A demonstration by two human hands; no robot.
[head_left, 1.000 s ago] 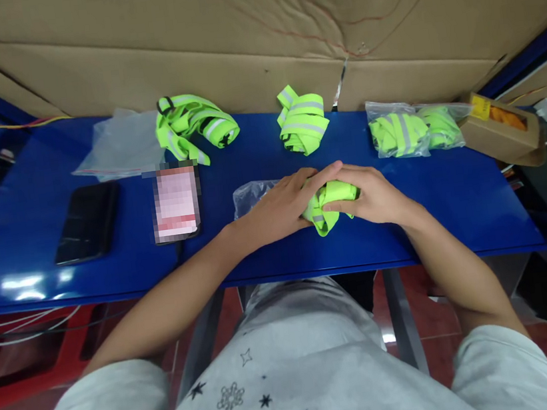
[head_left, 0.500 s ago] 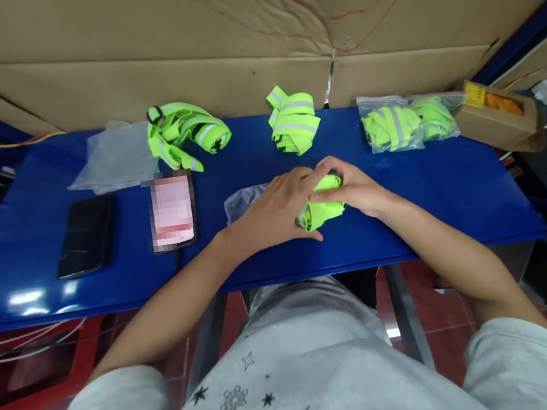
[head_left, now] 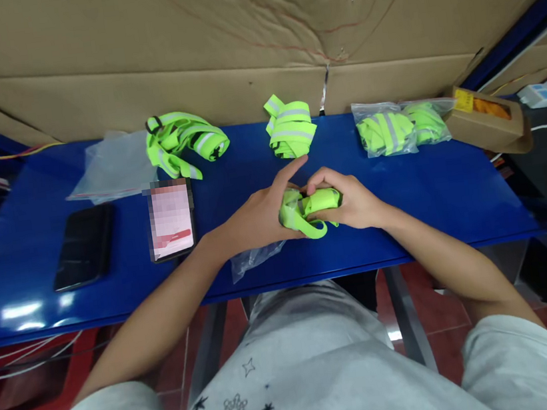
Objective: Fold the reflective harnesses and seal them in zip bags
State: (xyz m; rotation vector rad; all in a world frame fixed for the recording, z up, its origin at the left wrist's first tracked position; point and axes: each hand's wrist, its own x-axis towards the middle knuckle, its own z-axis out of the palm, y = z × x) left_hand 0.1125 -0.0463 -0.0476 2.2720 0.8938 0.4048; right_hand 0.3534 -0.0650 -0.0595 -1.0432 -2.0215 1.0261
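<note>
A rolled bundle of neon-yellow reflective strap (head_left: pixel 326 199) is between my hands over the blue table (head_left: pixel 406 214). My right hand (head_left: pixel 356 201) pinches the bundle from the right with bent fingers. My left hand (head_left: pixel 259 217) grips a clear plastic bag (head_left: pixel 258 258) from the left, one finger raised. Part of the strap shows inside the bag's mouth, and a loose loop hangs out at the front. The bag's lower end trails under my left wrist. My left palm hides some of the bag.
Farther back lie a loose strap (head_left: pixel 187 139), a rolled strap (head_left: pixel 291 129) and bagged straps (head_left: pixel 390 132) beside a cardboard box (head_left: pixel 487 120). At left are flat clear bags (head_left: pixel 114 165), a black phone-like slab (head_left: pixel 85 246) and a phone with a lit screen (head_left: pixel 172 218).
My left hand has opened out and raised a finger. Part of the strap now shows within the bag, with a loop hanging loose. The bag's trailing end has shifted toward the table's front edge.
</note>
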